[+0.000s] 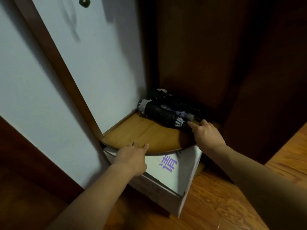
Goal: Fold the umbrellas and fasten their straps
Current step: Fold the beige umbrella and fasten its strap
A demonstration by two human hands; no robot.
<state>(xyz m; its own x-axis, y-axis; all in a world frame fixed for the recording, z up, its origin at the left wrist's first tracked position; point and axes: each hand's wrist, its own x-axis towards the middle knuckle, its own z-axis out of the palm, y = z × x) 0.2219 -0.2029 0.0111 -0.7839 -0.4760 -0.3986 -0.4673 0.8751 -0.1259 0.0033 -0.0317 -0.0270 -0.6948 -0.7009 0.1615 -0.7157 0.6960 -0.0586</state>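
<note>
Three folded umbrellas lie side by side on a round wooden shelf (142,135) in the corner, and the shelf is my landmark. The front umbrella (159,112) is black with a grey end near the white wall (93,63). The middle umbrella (176,112) has purple on it. The back umbrella (171,100) is black and sits closest to the dark wooden cabinet (199,55). All three are at the far side of the shelf, touching each other.

The right hand (206,131) is at the right side of the shelf. Its pointing finger is stretched out and touches the handle end of the front umbrella. The other fingers are bent a little. It is not gripping anything.

The left hand (132,155) is at the near edge of the shelf. Its fingers are straight and rest on the wood, holding nothing.

Under the shelf sits a white cardboard box (166,173) with purple writing on top. The box stands on the wooden floor (216,205).
</note>
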